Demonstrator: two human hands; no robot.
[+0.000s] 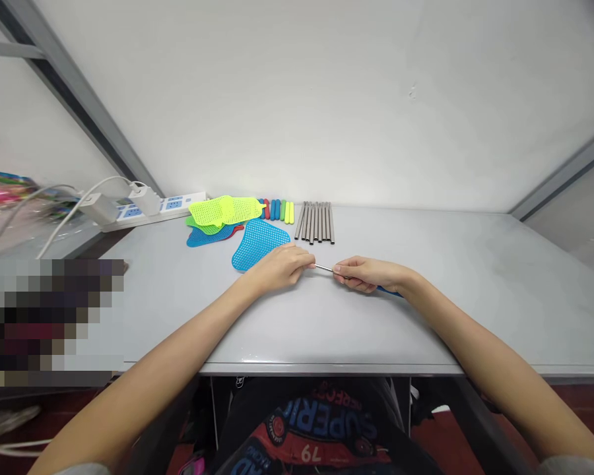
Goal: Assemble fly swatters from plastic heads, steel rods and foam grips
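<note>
Between my two hands lies a fly swatter with a blue perforated head (260, 244), a thin metal rod (323, 268) and a blue handle (389, 291) partly hidden under my right wrist. My left hand (283, 267) is closed where the head meets the rod, its fingers covering that joint. Closed around the rod's other part, my right hand (365, 273) keeps it just above the table. Just behind the hands is a row of several metal tubes (317, 223).
Yellow swatter heads (225, 211) overlap green, blue (210, 236) and red ones at the back left. Several coloured handles (277, 210) stand in a row beside them. A white power strip (171, 206) with plugged-in chargers runs along the left. A wall rises behind the grey table (475, 284).
</note>
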